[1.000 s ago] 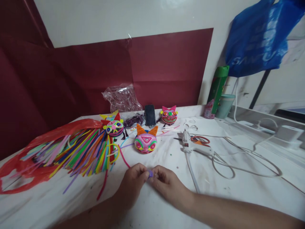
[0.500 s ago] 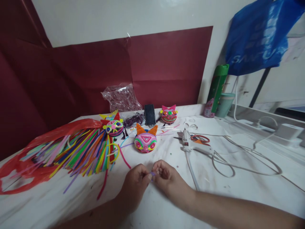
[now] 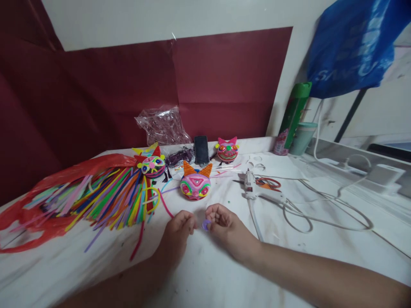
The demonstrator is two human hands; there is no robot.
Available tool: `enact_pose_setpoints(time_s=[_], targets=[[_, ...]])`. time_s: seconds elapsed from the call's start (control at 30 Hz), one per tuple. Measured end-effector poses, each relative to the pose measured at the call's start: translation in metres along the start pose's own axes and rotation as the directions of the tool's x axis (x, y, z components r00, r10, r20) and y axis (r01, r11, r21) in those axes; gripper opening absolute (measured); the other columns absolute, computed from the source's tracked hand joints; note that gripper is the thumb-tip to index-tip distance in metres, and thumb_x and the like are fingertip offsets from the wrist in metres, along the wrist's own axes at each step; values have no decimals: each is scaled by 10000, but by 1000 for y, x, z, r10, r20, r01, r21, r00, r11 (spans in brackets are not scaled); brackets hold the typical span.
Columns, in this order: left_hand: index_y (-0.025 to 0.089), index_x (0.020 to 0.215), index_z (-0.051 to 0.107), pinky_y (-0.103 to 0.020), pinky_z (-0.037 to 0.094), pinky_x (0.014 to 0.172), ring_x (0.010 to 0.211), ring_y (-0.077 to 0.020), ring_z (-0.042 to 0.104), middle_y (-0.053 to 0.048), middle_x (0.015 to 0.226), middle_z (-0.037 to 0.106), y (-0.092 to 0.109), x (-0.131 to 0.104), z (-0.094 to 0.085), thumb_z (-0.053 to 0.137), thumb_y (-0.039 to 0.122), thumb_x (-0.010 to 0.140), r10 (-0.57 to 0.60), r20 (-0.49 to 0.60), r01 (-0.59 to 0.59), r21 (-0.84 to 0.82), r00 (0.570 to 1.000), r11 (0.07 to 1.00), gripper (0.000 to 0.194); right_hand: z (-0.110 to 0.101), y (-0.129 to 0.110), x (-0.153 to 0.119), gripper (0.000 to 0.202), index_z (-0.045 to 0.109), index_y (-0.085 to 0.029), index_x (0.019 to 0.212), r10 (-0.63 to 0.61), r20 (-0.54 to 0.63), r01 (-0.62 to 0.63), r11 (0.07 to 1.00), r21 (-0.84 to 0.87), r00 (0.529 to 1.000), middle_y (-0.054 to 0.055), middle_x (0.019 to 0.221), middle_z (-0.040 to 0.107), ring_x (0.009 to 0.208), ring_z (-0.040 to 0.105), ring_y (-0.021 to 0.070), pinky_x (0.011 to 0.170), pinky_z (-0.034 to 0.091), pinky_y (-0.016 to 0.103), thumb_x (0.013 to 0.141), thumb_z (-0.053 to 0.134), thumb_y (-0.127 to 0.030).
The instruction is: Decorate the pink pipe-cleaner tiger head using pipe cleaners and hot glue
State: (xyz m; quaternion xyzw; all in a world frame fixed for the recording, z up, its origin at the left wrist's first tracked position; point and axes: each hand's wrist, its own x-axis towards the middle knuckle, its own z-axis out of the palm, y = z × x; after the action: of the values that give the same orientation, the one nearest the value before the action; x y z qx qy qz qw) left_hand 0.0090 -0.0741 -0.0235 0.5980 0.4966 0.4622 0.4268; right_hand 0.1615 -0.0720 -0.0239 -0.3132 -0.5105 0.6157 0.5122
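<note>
A small purple ring-like curl [image 3: 206, 225], perhaps pipe cleaner, is pinched between the thumb and finger of my right hand [image 3: 224, 224]. Just left of it, apart from the curl, my left hand [image 3: 180, 231] has its fingers closed together, with nothing showing in them. Beyond both hands sits a lion-like head with orange ears [image 3: 195, 185], covered in coloured pipe cleaner. A similar head with red ears [image 3: 153, 166] rests by a spread bundle of pipe cleaners [image 3: 112, 196] on the left. Farther back stands a pink-eared head [image 3: 227, 150].
A white glue gun [image 3: 261, 190] lies to the right, its cord looping over the marble-patterned table, with orange-handled scissors [image 3: 268, 184] beside it. Against the back are a phone [image 3: 201, 149], clear plastic wrap [image 3: 163, 124], a green can [image 3: 293, 117] and a cup [image 3: 303, 137]. Red plastic [image 3: 93, 161] lies left.
My hands have drawn apart. The purple piece, earlier between both hands' fingertips, now shows as a curl in my right hand only. The camera view has shifted slightly.
</note>
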Motion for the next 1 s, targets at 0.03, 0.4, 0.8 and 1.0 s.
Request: enact_pose_setpoints(time_s=[0.03, 0.4, 0.8, 1.0], targets=[[177, 622, 488, -251, 316, 573, 581, -123, 398, 32, 580, 439, 1, 0, -1, 475, 332, 745, -5, -6, 5, 12, 1000, 1000, 199, 0, 0, 0, 315, 509, -186, 800, 3, -2, -3, 1000, -3, 1000, -52, 660, 469, 601, 391, 85, 585, 306, 234, 625, 732, -326], [161, 701, 539, -221, 291, 516, 542, -97, 369, 47, 585, 452, 0, -3, 3, 542, 318, 710, -33, 110, 28, 49, 993, 998, 157, -3, 7, 0, 190, 493, -185, 821, -50, 63, 56, 993, -105, 997, -52, 679, 459, 612, 396, 87, 578, 309, 230, 688, 625, -217], [175, 694, 560, -245, 402, 604, 647, -139, 526, 9, 657, 573, 7, -6, -1, 503, 267, 755, 129, -10, -120, 312, 992, 943, 124, -3, 8, -3, 109, 488, -180, 799, -74, 106, 101, 957, -272, 992, -53, 659, 422, 601, 373, 92, 562, 307, 232, 728, 570, -175], [188, 737, 569, -258, 417, 646, 667, -134, 528, 0, 695, 586, 2, -4, -9, 523, 175, 791, 541, 141, -522, 542, 829, 658, 72, -3, 13, -7, 38, 526, -166, 769, -70, 157, 125, 918, -376, 985, -43, 653, 423, 605, 371, 98, 565, 314, 239, 742, 531, -141]])
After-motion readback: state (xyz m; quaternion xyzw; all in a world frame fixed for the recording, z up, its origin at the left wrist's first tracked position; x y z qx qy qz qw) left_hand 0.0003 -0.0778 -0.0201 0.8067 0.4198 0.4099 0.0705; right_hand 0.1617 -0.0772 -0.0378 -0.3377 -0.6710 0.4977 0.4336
